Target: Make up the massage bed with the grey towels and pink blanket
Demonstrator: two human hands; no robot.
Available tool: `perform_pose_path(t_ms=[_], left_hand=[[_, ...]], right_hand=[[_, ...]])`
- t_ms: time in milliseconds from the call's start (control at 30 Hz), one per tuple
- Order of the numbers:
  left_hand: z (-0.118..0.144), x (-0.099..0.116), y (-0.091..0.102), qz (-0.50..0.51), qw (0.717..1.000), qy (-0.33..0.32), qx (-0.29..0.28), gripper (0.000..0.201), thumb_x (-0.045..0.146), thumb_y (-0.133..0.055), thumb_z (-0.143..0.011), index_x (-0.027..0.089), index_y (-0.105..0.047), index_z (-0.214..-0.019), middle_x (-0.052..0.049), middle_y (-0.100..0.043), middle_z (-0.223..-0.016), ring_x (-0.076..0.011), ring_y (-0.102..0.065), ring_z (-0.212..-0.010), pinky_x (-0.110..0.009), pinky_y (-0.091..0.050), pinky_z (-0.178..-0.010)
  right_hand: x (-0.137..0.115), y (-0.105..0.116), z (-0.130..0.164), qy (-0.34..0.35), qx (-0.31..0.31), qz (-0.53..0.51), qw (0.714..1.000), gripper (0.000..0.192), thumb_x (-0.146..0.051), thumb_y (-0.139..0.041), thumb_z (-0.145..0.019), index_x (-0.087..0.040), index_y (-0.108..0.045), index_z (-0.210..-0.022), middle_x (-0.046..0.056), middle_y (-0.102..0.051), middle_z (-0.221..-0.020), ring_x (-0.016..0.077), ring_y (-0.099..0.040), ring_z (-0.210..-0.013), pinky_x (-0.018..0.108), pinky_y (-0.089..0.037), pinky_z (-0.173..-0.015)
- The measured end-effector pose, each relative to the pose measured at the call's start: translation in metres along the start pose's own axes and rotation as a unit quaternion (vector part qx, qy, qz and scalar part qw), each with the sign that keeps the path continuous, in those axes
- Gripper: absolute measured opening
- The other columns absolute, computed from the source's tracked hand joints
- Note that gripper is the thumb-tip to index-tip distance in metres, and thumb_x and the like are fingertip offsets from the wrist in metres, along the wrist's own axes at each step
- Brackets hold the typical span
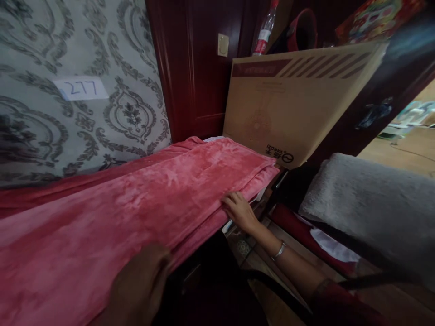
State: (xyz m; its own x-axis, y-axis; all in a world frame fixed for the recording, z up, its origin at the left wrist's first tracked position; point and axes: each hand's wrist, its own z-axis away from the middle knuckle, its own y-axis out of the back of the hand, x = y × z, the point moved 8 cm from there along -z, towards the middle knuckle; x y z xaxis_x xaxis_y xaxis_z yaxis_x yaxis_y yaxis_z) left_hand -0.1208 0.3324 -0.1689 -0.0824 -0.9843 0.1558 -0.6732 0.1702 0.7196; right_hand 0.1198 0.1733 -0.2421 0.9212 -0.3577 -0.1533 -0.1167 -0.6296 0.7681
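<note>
1. A large cardboard box (299,99) is leaning up beyond the right hand, printed with dark red stripes and a logo.
2. A plastic bottle (265,28) with a red label is standing behind the box, farther from that hand.
3. A grey fluffy rug (370,203) is lying to the right of the right hand, well apart from it.
4. A paper label reading 277 (80,88) is sticking to the patterned wallpaper (44,40), far above the left hand.
5. A dark red wooden door (200,68) is standing beyond both hands, carrying a pale switch (223,45).
</note>
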Motion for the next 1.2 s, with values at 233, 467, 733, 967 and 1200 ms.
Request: perform_pose_path(t_ms=[233,467,733,967,1200], left_hand=[[-0.008,-0.005,-0.084,-0.126,0.982,-0.037,-0.137,0.016,0.014,-0.055,-0.091,0.017,-0.068,-0.100,-0.010,-0.070,-0.104,-0.0257,-0.064,-0.088,-0.039,-0.055,-0.076],[0.004,-0.025,-0.105,-0.149,0.957,-0.007,-0.249,0.030,0.005,-0.049,-0.089,0.015,-0.068,-0.111,-0.011,-0.069,-0.108,-0.0261,-0.063,-0.096,-0.041,-0.055,-0.086],[0.027,-0.028,-0.113,-0.198,0.962,-0.022,-0.185,0.050,-0.006,-0.041,-0.080,0.015,-0.069,-0.115,-0.011,-0.070,-0.106,-0.0249,-0.065,-0.098,-0.040,-0.055,-0.087],[0.027,-0.019,-0.106,-0.177,0.963,-0.030,-0.199,0.049,0.000,-0.050,-0.081,0.016,-0.067,-0.124,-0.011,-0.072,-0.108,-0.0254,-0.066,-0.095,-0.039,-0.056,-0.084],[0.003,-0.019,-0.078,-0.032,0.971,0.002,-0.238,0.040,0.012,-0.048,-0.091,0.025,-0.069,-0.123,-0.007,-0.074,-0.112,-0.0234,-0.069,-0.099,-0.038,-0.057,-0.090]], right_hand=[[0.000,-0.014,-0.010,0.095,-0.064,0.044,0.992,0.024,-0.015,-0.051,-0.098,-0.019,-0.064,-0.118,0.011,-0.065,-0.113,0.0231,-0.057,-0.101,0.037,-0.048,-0.082],[0.003,-0.012,-0.018,0.109,-0.029,0.059,0.992,0.026,-0.007,-0.044,-0.096,-0.016,-0.066,-0.108,0.010,-0.066,-0.095,0.0220,-0.056,-0.088,0.034,-0.045,-0.077],[0.008,-0.020,0.002,0.069,-0.036,0.017,0.997,0.032,-0.006,-0.042,-0.095,-0.018,-0.068,-0.109,0.011,-0.067,-0.098,0.0234,-0.056,-0.089,0.037,-0.044,-0.077],[-0.027,0.013,-0.008,0.050,0.012,-0.039,0.998,0.029,-0.021,-0.048,-0.100,-0.019,-0.066,-0.122,0.011,-0.070,-0.114,0.0256,-0.059,-0.108,0.044,-0.048,-0.091],[-0.098,-0.028,0.003,0.128,-0.097,-0.072,0.984,0.059,-0.049,-0.051,-0.100,-0.027,-0.040,-0.155,0.009,-0.047,-0.154,0.0286,-0.037,-0.145,0.058,-0.036,-0.116]])
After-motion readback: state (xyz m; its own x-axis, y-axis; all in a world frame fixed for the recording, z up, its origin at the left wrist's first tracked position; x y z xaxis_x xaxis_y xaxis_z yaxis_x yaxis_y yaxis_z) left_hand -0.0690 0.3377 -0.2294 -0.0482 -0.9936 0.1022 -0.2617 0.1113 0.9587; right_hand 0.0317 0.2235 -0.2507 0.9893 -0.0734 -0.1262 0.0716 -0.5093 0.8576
